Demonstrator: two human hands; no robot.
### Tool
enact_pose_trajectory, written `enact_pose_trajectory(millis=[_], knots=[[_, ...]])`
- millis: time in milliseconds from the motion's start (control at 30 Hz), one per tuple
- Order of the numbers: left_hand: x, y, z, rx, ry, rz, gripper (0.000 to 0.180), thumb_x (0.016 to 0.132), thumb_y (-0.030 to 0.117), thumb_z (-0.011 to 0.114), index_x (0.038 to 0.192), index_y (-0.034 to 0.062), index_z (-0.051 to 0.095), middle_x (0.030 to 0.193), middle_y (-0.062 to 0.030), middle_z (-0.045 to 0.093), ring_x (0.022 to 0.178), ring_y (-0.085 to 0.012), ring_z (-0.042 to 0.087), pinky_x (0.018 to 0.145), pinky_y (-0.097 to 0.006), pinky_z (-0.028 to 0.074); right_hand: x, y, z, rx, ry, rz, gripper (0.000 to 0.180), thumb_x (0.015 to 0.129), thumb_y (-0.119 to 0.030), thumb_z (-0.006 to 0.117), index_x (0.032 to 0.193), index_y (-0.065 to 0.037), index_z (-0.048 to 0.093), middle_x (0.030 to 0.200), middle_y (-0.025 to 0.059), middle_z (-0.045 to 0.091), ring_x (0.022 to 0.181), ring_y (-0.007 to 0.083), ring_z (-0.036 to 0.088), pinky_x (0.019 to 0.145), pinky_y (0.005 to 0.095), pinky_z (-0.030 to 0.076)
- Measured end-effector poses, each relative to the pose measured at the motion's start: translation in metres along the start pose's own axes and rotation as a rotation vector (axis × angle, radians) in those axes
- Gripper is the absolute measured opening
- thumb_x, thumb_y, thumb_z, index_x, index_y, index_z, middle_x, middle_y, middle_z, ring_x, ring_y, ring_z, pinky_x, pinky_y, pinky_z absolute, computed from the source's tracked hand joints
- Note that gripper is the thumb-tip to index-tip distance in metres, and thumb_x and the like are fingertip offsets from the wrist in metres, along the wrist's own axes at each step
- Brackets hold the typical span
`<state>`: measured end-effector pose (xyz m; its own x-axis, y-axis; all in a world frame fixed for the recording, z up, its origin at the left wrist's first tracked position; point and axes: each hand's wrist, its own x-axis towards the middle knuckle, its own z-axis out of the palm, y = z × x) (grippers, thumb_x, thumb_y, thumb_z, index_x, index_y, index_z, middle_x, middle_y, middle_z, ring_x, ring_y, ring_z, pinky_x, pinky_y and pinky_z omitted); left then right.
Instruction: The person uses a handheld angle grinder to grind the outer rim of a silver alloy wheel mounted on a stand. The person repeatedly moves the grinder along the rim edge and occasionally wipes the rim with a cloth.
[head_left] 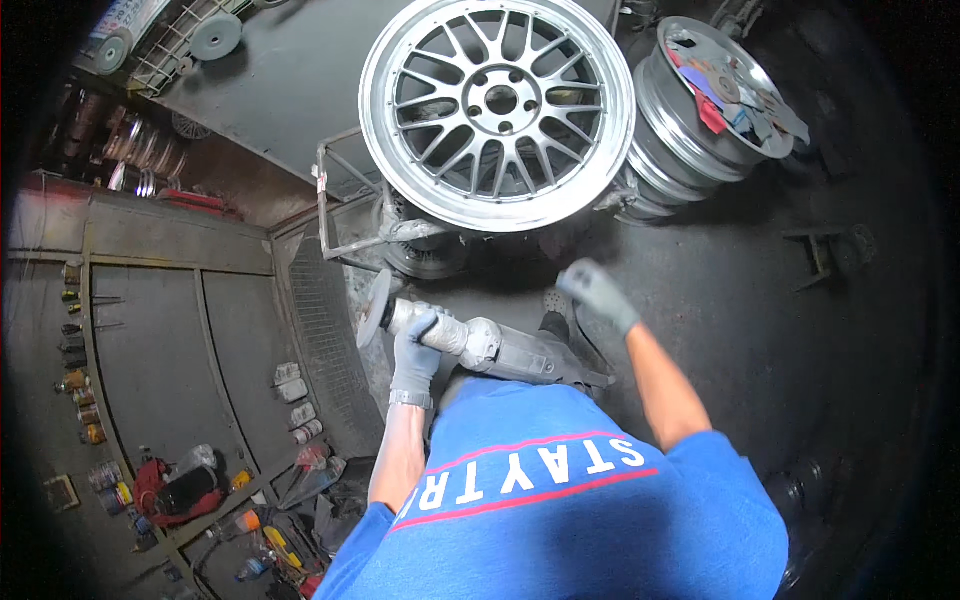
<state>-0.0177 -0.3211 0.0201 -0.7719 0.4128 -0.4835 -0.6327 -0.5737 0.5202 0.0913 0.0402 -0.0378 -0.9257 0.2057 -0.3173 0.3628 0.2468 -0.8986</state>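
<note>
My left hand (pixel 418 350), in a grey glove, is closed round the taped front of a long angle grinder (pixel 520 352). The grinder lies slantwise across the front of my blue shirt, its body dusty and grey. A round disc (pixel 374 310) sits at its left end, held clear of the wheel. My right hand (pixel 600 292), also gloved, is raised off the grinder with its fingers curled in; whether anything is inside them is hidden. Just beyond both hands, a silver multi-spoke alloy wheel rim (pixel 500 205) rests face up on a metal frame stand (pixel 350 245).
To the right of the wheel stands a stack of rims (pixel 680 140) topped with sanding discs and coloured scraps (pixel 712 95). A wire mesh panel (pixel 325 330) and a shelf of small cans (pixel 85 400) lie left. Tools and bottles (pixel 280 545) clutter the lower left.
</note>
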Motion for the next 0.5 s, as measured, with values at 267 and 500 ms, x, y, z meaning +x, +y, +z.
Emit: enact_pose_trajectory(millis=[267,500], knots=[[0.049,-0.030,0.045,0.145,-0.015,-0.189,0.010,0.089,0.008,0.072,0.098,0.0068,0.067,0.095,-0.0079,0.069,0.092,-0.0215,0.069,0.089,-0.036,0.056,-0.145,0.002,0.062,0.236,-0.164,0.239,0.079,0.096,-0.046,0.072,0.151,0.003,0.044,0.145,0.0206,0.058,0.136,0.0285,0.054,0.115,0.0384,0.041],[0.083,-0.110,0.104,0.129,-0.026,-0.284,0.012,0.093,0.013,0.074,0.102,0.0080,0.068,0.094,-0.0061,0.070,0.089,-0.0189,0.069,0.084,-0.034,0.057,-0.182,0.017,0.006,0.575,-0.078,0.326,0.070,0.102,-0.045,0.064,0.150,0.002,0.048,0.147,0.0156,0.057,0.134,0.0237,0.053,0.115,0.0363,0.039]])
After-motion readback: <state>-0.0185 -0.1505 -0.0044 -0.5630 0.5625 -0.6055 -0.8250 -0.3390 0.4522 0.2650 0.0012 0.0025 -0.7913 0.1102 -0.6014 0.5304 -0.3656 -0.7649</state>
